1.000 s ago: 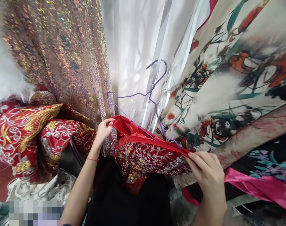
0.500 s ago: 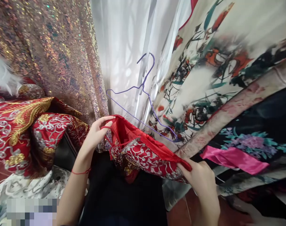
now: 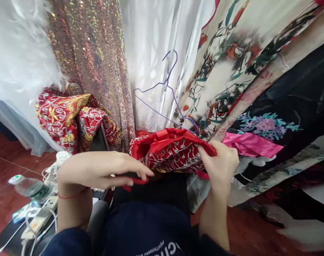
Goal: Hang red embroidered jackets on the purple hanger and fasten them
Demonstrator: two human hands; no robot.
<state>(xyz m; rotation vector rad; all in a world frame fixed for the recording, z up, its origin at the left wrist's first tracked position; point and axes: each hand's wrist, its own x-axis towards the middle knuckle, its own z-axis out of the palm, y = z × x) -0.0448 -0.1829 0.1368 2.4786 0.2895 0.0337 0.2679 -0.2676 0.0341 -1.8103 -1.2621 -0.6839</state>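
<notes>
A red garment [image 3: 175, 154] with silver and gold embroidery lies across my lap, its plain red lining folded out along the top. My right hand [image 3: 220, 163] is closed on its right end, thumb on the lining. To the left and lower, my left hand [image 3: 105, 170] reaches across with its fingers bent around a thin red strap [image 3: 140, 180]. Part of that strap is hidden by the fingers. Just beyond the garment a purple wire hanger [image 3: 167, 82] hangs against white fabric, with nothing on it.
Another red embroidered piece [image 3: 63, 115] rests at the left, beside a gold sequin cloth [image 3: 95, 53] and white feathers [image 3: 20, 42]. A plastic bottle [image 3: 34, 186] and a power strip [image 3: 40, 218] are low left. Floral cloth [image 3: 234, 60] and pink satin [image 3: 252, 144] hang at right.
My left hand has left the garment's upper left edge and moved down and towards me, with the red strap. The right hand still grips the right end. The view has shifted.
</notes>
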